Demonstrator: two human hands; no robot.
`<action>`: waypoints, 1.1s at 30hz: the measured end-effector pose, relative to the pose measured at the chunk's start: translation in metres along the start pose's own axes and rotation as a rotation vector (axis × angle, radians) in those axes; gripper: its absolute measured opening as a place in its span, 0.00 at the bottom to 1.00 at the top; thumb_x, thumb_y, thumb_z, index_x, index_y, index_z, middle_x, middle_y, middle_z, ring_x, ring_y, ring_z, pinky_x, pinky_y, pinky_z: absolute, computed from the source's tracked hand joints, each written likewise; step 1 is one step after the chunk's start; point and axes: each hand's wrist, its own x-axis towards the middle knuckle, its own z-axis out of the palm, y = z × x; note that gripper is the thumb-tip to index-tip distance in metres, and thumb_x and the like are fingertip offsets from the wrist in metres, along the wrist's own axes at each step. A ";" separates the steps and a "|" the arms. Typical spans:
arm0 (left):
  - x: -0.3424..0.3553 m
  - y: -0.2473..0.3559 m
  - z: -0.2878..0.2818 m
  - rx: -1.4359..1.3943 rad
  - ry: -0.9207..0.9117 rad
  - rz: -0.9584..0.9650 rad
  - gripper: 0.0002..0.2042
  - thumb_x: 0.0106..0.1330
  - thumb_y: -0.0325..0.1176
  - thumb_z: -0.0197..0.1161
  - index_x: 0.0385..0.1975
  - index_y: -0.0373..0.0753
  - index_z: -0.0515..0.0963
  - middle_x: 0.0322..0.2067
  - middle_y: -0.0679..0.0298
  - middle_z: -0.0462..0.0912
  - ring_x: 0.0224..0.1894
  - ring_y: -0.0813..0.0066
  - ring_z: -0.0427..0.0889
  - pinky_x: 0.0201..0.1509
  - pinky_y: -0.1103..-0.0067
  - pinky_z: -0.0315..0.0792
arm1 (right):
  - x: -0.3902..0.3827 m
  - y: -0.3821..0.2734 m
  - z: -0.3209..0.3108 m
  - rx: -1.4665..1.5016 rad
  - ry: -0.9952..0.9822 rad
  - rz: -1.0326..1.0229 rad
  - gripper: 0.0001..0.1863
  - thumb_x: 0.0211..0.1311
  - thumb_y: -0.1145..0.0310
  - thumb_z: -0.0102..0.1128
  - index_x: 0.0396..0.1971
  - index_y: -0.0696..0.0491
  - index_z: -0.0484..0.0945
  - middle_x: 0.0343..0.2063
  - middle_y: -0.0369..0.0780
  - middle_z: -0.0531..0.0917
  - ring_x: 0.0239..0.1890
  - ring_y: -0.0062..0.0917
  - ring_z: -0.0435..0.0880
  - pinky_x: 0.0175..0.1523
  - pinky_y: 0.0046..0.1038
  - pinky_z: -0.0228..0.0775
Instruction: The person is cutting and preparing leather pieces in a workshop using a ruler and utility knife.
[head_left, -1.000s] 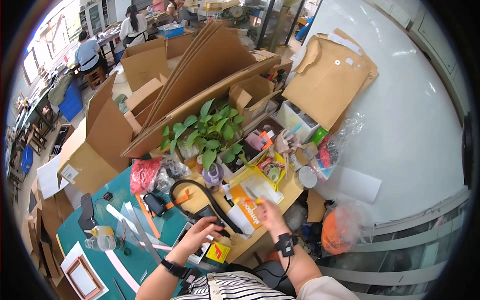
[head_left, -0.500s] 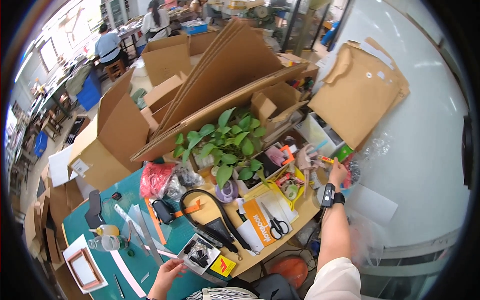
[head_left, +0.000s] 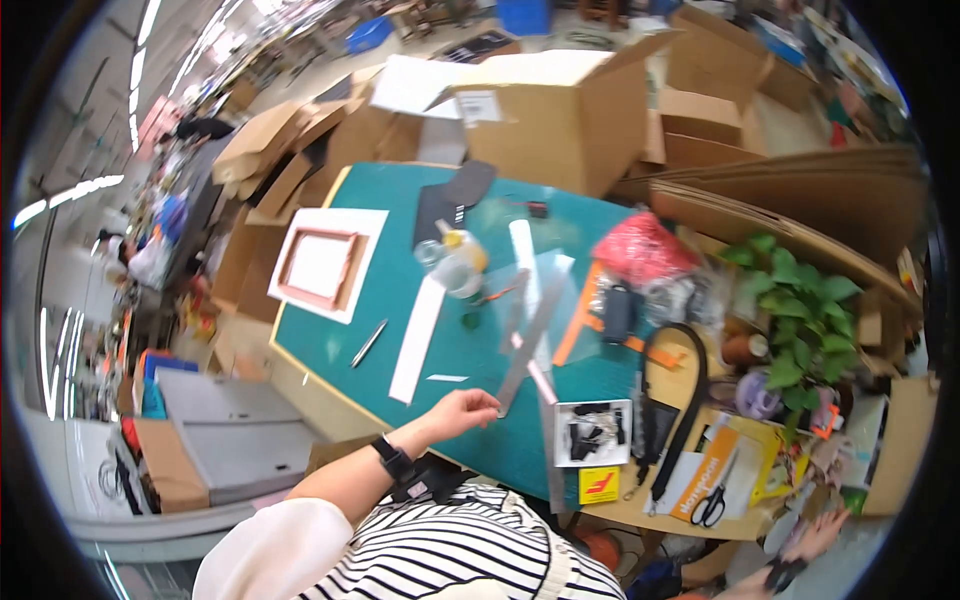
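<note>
Ruler (head_left: 527, 345) | my left hand (head_left: 462, 412) is pinching its near end, fingers clamped | right hand (head_left: 815, 535) is hanging off-table, fingers apart | risk: ruler swinging into cup (head_left: 458, 272)

Ruler (head_left: 530, 345) on mat (head_left: 400, 300), left of plant (head_left: 800, 320)

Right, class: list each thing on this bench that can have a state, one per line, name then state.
left hand: grip pinched on the end of the metal ruler
metal ruler: flat on the green mat
right hand: open, off the table
scissors: shut
large cardboard box: flaps open
pen: lying flat
</note>
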 end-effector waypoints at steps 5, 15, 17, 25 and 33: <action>-0.023 -0.052 -0.073 0.005 0.364 -0.113 0.11 0.63 0.35 0.60 0.39 0.33 0.78 0.28 0.63 0.82 0.28 0.79 0.78 0.33 0.82 0.72 | -0.182 0.105 0.169 0.503 -0.700 0.676 0.06 0.64 0.66 0.51 0.35 0.50 0.76 0.23 0.31 0.73 0.25 0.16 0.71 0.25 0.17 0.64; -0.038 -0.069 -0.140 -0.242 0.014 0.087 0.08 0.64 0.30 0.59 0.40 0.34 0.77 0.30 0.69 0.80 0.31 0.84 0.76 0.37 0.85 0.72 | -0.493 0.212 0.525 0.430 -0.769 1.354 0.40 0.66 0.39 0.36 0.56 0.64 0.65 0.57 0.51 0.69 0.60 0.42 0.66 0.60 0.36 0.62; -0.041 -0.073 -0.159 -0.254 -0.047 0.100 0.08 0.64 0.31 0.59 0.40 0.35 0.77 0.29 0.69 0.79 0.30 0.84 0.75 0.36 0.85 0.71 | -0.519 0.221 0.550 0.428 -0.784 1.317 0.40 0.66 0.38 0.35 0.57 0.64 0.64 0.58 0.51 0.68 0.62 0.42 0.64 0.62 0.37 0.61; -0.062 -0.106 -0.236 -0.196 -0.053 0.192 0.05 0.62 0.29 0.62 0.33 0.35 0.76 0.25 0.72 0.77 0.26 0.88 0.72 0.32 0.87 0.69 | -0.611 0.286 0.586 0.339 -0.497 1.195 0.29 0.69 0.49 0.41 0.50 0.64 0.69 0.53 0.50 0.73 0.55 0.39 0.73 0.52 0.33 0.71; -0.068 -0.139 -0.290 0.046 0.123 0.178 0.06 0.60 0.30 0.63 0.32 0.35 0.77 0.24 0.65 0.80 0.25 0.81 0.76 0.31 0.82 0.72 | -0.576 0.304 0.560 -0.362 -0.369 0.627 0.08 0.65 0.64 0.53 0.35 0.52 0.77 0.30 0.35 0.80 0.31 0.19 0.78 0.29 0.18 0.67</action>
